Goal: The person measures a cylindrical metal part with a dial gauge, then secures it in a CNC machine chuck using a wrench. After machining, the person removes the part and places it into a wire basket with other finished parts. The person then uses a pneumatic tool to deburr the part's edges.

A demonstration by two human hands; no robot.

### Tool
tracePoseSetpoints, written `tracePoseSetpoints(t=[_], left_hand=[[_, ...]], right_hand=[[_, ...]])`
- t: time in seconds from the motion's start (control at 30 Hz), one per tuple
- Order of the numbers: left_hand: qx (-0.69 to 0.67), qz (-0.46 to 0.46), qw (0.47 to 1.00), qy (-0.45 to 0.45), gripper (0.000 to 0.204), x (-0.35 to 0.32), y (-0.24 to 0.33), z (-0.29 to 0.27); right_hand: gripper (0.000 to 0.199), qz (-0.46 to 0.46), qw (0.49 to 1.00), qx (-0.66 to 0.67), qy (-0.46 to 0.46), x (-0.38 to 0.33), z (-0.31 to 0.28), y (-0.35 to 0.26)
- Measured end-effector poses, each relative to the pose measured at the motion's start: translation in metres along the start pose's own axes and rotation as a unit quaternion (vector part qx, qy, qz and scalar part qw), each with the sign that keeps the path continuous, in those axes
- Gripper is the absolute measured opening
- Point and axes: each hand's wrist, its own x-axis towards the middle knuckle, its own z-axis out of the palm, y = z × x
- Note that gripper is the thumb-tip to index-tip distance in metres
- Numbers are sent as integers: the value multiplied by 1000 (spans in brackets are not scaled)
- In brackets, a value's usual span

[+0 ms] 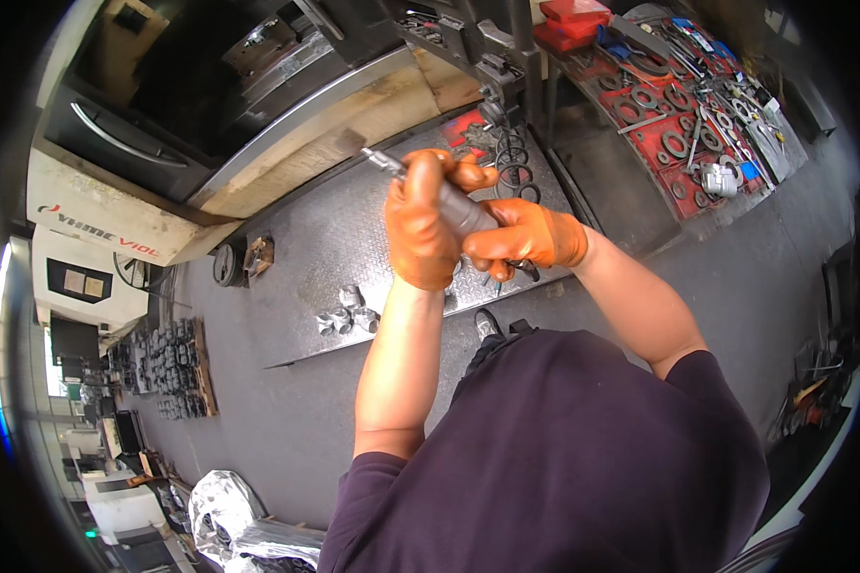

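Observation:
Both my hands wear orange gloves and hold a grey tool with a cylindrical body, which looks like a die grinder (462,212). My left hand (420,227) is wrapped round its front part. My right hand (528,236) closes on the rear end. A slim metal nose pokes out beyond my left hand, angled up and to the left, and its far tip is blurred. Just beyond my right hand hangs a black coiled hose (513,158); where it joins the tool cannot be made out.
Below me lies a tread-plate platform (301,272) bearing several silvery metal parts (351,310). A large machine with a curved handle (124,138) stands at the far left. At the right, a red-topped bench (674,143) carries rings and tools. Rows of metal parts (162,368) sit on a pallet.

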Motion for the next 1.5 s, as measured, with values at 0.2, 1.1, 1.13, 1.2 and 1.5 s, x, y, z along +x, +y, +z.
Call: tracePoseSetpoints(t=[0.2,1.1,1.13,1.2,1.5], left_hand=[[147,-12,988,-37,33,-1,6,-1],[34,31,995,86,16,4,-14,15],[40,36,994,91,19,4,-14,16],[50,45,993,102,27,6,-16,15],[2,-8,996,90,28,10,-17,11]], right_hand=[[27,-62,994,-39,76,5,11,13],[47,-153,879,-308,330,7,26,30],[50,-115,868,-346,338,9,26,28],[55,-35,837,-421,349,15,26,23],[52,-89,872,-381,293,20,12,30]])
